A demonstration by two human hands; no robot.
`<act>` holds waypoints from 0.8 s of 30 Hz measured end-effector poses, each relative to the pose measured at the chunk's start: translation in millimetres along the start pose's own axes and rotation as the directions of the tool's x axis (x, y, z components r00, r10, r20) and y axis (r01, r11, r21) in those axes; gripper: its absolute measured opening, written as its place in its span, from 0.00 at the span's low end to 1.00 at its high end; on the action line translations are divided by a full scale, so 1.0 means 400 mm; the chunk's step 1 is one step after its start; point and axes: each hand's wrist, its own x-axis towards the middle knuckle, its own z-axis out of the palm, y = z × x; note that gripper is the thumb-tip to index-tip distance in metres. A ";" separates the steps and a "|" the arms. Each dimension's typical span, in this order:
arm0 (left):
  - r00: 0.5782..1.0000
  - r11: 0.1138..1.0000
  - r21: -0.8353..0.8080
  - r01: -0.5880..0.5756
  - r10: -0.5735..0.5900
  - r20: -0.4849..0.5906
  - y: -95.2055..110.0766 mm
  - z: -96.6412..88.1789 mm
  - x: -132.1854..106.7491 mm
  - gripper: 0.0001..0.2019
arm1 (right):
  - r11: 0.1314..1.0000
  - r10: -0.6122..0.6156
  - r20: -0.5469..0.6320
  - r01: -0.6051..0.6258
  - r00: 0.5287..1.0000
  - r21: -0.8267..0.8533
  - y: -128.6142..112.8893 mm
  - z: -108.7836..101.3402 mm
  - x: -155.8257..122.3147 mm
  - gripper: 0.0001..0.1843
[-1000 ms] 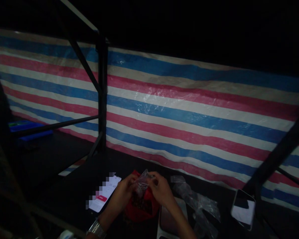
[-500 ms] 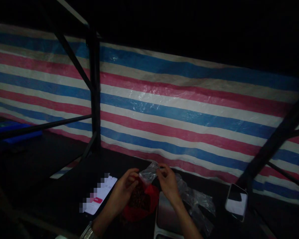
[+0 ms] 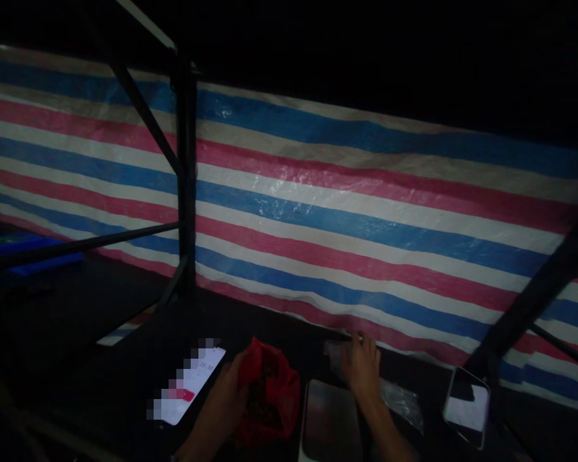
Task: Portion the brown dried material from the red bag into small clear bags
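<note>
My left hand [image 3: 228, 391] is closed on the left rim of a red plastic bag [image 3: 289, 391]. The bag's mouth gapes upward, and dark, small pieces [image 3: 262, 410] show dimly inside. To the right, my right hand [image 3: 363, 366] is low over the back of the dark table, its fingers bent around crumpled clear plastic [image 3: 336, 356]; the fingertips are partly hidden and dim. More clear plastic bag [image 3: 404, 401] lies beside the right wrist. Between my forearms sits a flat, pale-edged device with a dark grey top [image 3: 331, 420].
A lit phone [image 3: 192, 388] lies left of my left hand. Another phone-like device [image 3: 467, 407] leans by the right metal post [image 3: 525, 305]. A striped tarp [image 3: 356, 231] hangs behind the table, with a dark upright post [image 3: 187, 186] before it. Something blue [image 3: 48, 256] is far left.
My right hand has moved right, away from the red bag, and the clear plastic has left the bag's mouth. My left hand has taken hold of the red rim, which now stands higher.
</note>
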 end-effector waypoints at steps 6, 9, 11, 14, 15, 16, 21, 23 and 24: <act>0.999 0.992 0.121 0.025 -0.022 -0.027 0.015 -0.029 0.009 0.34 | 0.807 -0.591 0.319 0.539 0.741 0.243 -0.225 0.027 -0.115 0.11; 0.997 0.984 0.168 -0.058 0.048 0.066 0.028 -0.070 0.004 0.28 | 0.766 -0.637 0.407 0.599 0.655 0.235 -0.239 0.043 -0.133 0.13; 0.986 0.976 0.180 -0.123 0.099 0.135 0.035 -0.099 -0.002 0.23 | 0.780 -0.612 0.427 0.598 0.666 0.185 -0.219 0.043 -0.122 0.16; 0.976 0.964 0.195 -0.179 0.149 0.157 0.044 -0.132 -0.003 0.19 | 0.810 -0.559 0.434 0.576 0.706 0.107 -0.189 0.025 -0.092 0.23; 0.975 0.961 0.201 -0.190 0.162 0.150 0.047 -0.139 0.000 0.19 | 0.822 -0.539 0.430 0.563 0.724 0.082 -0.184 0.017 -0.082 0.25; 0.974 0.957 0.206 -0.202 0.175 0.142 0.050 -0.145 0.005 0.19 | 0.835 -0.516 0.424 0.547 0.744 0.058 -0.182 0.008 -0.074 0.26; 0.963 0.942 0.200 -0.268 0.262 0.060 0.072 -0.165 0.025 0.21 | 0.889 -0.429 0.364 0.458 0.827 0.007 -0.183 -0.031 -0.058 0.22; 0.957 0.937 0.199 -0.286 0.290 0.012 0.085 -0.163 0.018 0.21 | 0.884 -0.444 0.365 0.467 0.818 0.028 -0.179 -0.037 -0.062 0.28; 0.953 0.934 0.202 -0.296 0.302 -0.001 0.092 -0.158 0.011 0.21 | 0.875 -0.462 0.376 0.483 0.803 0.043 -0.177 -0.036 -0.065 0.33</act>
